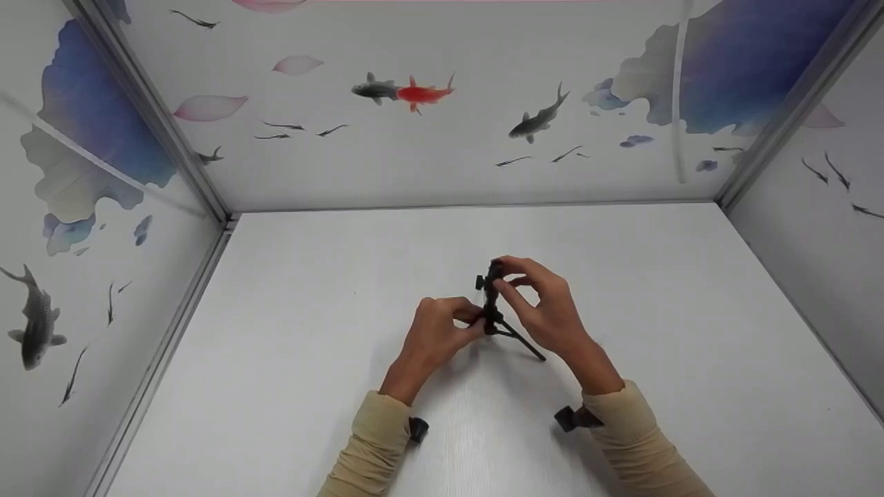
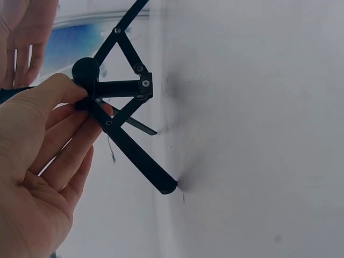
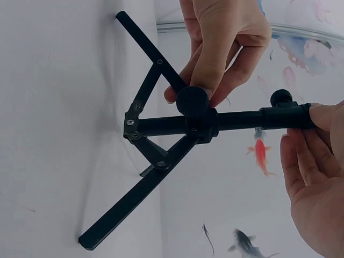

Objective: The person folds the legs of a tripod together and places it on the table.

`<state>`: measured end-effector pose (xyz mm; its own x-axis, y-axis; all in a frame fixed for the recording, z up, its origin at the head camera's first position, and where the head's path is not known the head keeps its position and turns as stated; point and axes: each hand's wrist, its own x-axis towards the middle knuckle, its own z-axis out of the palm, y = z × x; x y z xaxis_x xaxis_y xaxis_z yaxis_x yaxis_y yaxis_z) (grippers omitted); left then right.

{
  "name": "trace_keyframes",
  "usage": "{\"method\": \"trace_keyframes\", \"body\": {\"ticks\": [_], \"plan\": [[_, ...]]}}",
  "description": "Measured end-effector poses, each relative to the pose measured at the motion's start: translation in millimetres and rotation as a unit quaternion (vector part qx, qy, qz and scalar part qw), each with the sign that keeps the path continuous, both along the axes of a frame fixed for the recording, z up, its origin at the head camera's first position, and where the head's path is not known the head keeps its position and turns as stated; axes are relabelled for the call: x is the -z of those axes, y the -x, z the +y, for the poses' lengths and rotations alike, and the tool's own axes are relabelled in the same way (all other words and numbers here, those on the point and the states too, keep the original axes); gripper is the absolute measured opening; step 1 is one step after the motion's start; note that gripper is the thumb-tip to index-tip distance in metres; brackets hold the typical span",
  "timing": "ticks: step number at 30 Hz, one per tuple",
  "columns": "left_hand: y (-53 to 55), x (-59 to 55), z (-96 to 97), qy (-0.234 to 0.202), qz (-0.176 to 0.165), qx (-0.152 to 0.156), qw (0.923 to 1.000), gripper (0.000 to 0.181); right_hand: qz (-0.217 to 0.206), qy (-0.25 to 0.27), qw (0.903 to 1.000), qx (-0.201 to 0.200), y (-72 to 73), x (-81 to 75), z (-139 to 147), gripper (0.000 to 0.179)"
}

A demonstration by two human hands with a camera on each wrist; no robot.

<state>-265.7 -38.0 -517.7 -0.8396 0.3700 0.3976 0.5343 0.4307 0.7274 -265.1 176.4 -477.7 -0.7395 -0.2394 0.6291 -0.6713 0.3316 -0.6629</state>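
Note:
A small black tripod (image 1: 491,297) stands upright near the middle of the white table, its legs (image 3: 126,204) spread and their feet right at the tabletop. My left hand (image 1: 438,328) pinches the collar where the legs join, thumb and fingers beside a round knob (image 3: 192,101). Higher up, my right hand (image 1: 545,304) holds the top tube between thumb and fingers. A smaller knob (image 3: 281,97) sticks out from that tube, close to the right fingertips. In the left wrist view, short braces (image 2: 129,51) link the legs to the bottom of the centre tube (image 2: 121,88).
White panels (image 1: 442,159) printed with fish, petals and blue patches enclose the table (image 1: 311,276) at the back and both sides. Metal rails (image 1: 159,124) run along the left corner. Black wrist cameras (image 1: 568,419) sit at both beige sleeves (image 1: 621,414).

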Motion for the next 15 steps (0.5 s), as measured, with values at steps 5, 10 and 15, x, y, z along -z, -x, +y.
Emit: {"method": "trace_keyframes", "body": {"ticks": [5, 10, 15], "plan": [[-0.6, 0.1, -0.2, 0.0, 0.004, -0.002, 1.0, 0.01, -0.002, 0.004, 1.0, -0.003, 0.0, 0.2, -0.6, 0.036], [-0.6, 0.3, 0.2, 0.0, 0.007, -0.006, 1.0, 0.009, 0.003, 0.009, 0.9999, -0.006, 0.0, 0.3, -0.9, 0.036], [-0.3, 0.2, 0.9, -0.002, 0.013, -0.009, 0.9999, 0.009, 0.005, 0.01, 0.9999, -0.005, 0.0, 0.2, -0.6, 0.036]]}}
